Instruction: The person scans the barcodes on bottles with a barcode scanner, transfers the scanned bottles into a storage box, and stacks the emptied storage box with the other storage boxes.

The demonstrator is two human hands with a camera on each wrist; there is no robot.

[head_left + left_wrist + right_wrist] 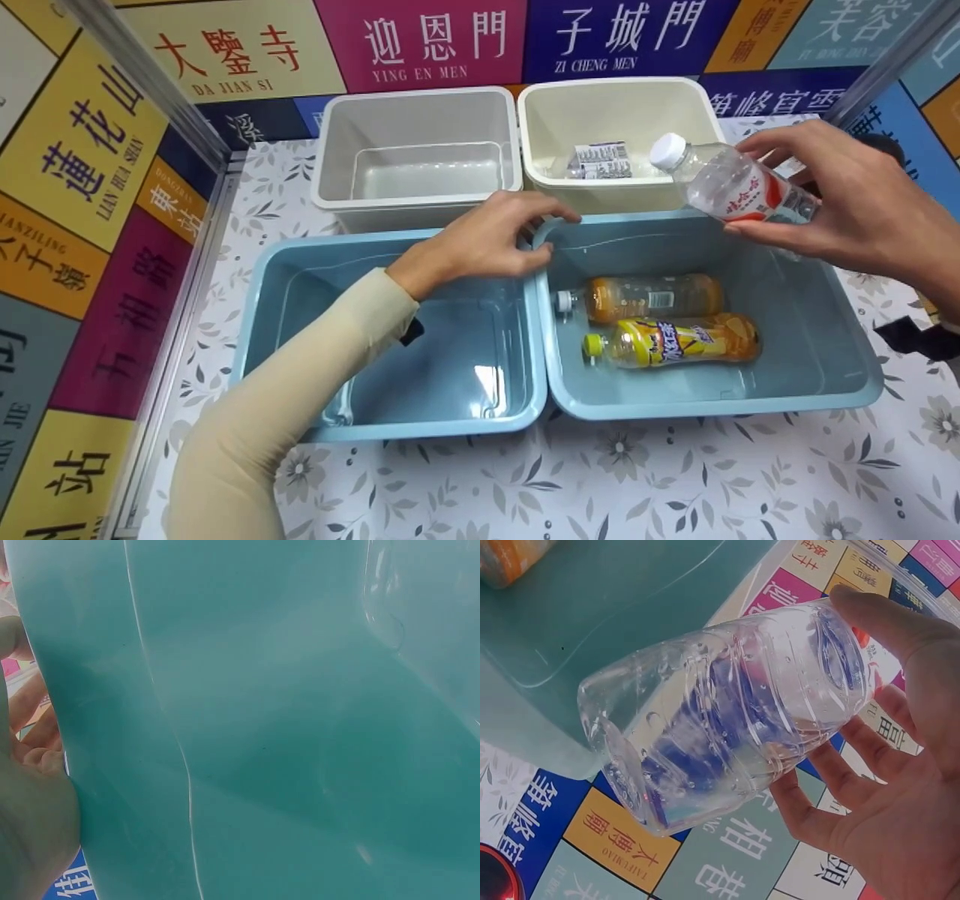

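Note:
A clear plastic bottle [739,184] with a white cap and a red-and-white label is gripped by my right hand [847,195], tilted above the back edge of the right blue bin [712,409]. Droplets cling inside the bottle [720,720] in the right wrist view. My left hand [487,236] hovers with loosely bent fingers near the back corner where both blue bins meet; whether it touches a rim I cannot tell. Inside the right blue bin lie an orange drink bottle [652,298] with a white cap and a yellow-labelled tea bottle [675,341] with a yellow-green cap.
Left of it stands another blue bin [420,429]. Behind are a grey bin [416,199] and a cream bin [611,184] holding a crumpled clear bottle [600,159]. A flowered cloth [600,480] covers the table. Panels with Chinese lettering and metal posts border the back and sides.

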